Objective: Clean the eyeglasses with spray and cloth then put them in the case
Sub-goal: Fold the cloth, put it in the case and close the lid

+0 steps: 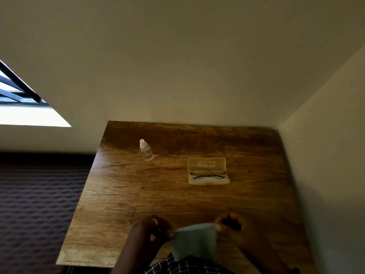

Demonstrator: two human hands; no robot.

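A pale green cloth [194,242] hangs stretched between both hands above the near edge of the wooden table [138,194]. My left hand [154,229] pinches its left top corner and my right hand [234,225] pinches its right top corner. Thin dark-framed eyeglasses [209,176] lie inside an open beige case [207,163] at the table's middle right, lid raised at the back. A small clear spray bottle [146,150] with a white cap stands at the back left of the table.
The table is pushed against a cream wall at the back and another wall on the right. A dark patterned bed surface [35,204] lies to the left, below the table level. A window [17,99] sits at the far left.
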